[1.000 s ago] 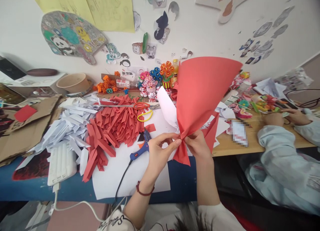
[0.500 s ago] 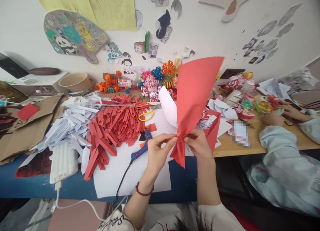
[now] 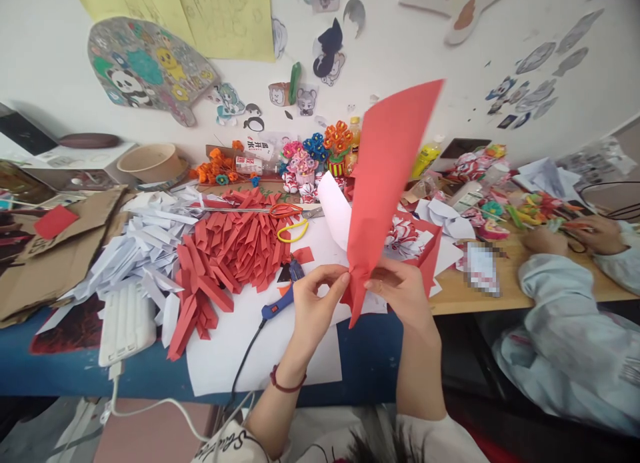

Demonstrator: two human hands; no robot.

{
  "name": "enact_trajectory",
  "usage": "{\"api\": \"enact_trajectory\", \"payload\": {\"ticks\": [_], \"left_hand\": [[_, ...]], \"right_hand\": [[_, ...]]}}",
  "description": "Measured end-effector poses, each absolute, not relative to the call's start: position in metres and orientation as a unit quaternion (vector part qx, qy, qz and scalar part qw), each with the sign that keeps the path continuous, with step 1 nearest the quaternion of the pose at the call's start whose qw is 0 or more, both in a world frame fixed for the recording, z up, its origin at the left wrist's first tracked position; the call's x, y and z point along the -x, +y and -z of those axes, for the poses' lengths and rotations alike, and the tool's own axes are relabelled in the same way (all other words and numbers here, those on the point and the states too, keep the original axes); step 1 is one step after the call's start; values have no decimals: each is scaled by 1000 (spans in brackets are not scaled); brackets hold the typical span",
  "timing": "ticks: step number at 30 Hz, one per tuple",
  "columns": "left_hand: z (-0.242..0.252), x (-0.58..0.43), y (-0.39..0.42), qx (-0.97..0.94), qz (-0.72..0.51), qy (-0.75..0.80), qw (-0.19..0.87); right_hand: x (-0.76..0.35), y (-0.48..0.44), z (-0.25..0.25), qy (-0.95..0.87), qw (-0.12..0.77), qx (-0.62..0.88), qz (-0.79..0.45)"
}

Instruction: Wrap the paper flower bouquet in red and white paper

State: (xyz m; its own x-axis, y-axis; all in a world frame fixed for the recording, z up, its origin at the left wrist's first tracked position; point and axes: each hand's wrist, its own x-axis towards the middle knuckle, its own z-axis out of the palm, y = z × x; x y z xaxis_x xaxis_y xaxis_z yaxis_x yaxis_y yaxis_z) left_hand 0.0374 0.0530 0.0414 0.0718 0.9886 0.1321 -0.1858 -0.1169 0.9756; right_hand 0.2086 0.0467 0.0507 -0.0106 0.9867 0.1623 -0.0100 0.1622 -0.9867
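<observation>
A sheet of red paper (image 3: pixel 387 169) stands upright between my hands, gathered into a pinch near its lower end and fanning out above. My left hand (image 3: pixel 320 303) grips the gathered part from the left with thumb and fingertips. From the right, my right hand (image 3: pixel 403 293) is closed on the same paper, its thumb in front and its fingers partly hidden behind. Just left of my left hand, a blue glue gun (image 3: pixel 280 304) lies on a white sheet (image 3: pixel 265 366). Behind the paper, a folded red-and-white paper piece (image 3: pixel 403 235) is partly covered.
Piles of folded red strips (image 3: pixel 240 243) and white strips (image 3: pixel 145 233) lie to the left, with scissors (image 3: pixel 293 231) on top. A white power bank (image 3: pixel 129 329) with a cable sits at the front edge. At right, a co-worker's hands (image 3: pixel 590 233) handle small colourful items. Handmade flowers (image 3: pixel 337 139) stand behind.
The red paper has turned and narrowed in my hands, and its upper edge stands higher. My right hand has shifted slightly. A yellow bottle behind it now shows.
</observation>
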Motion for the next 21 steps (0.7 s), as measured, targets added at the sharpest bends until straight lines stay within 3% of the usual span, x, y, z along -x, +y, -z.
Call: {"api": "enact_trajectory", "payload": {"ticks": [8,21], "left_hand": [[-38,-39,50,-531,-546,420,494],[-36,-35,49,-498,-508,338,616]], "right_hand": [[-184,33,-61,-555,567,527,-306],[-178,26,-62,-579,557,562,-196]]}}
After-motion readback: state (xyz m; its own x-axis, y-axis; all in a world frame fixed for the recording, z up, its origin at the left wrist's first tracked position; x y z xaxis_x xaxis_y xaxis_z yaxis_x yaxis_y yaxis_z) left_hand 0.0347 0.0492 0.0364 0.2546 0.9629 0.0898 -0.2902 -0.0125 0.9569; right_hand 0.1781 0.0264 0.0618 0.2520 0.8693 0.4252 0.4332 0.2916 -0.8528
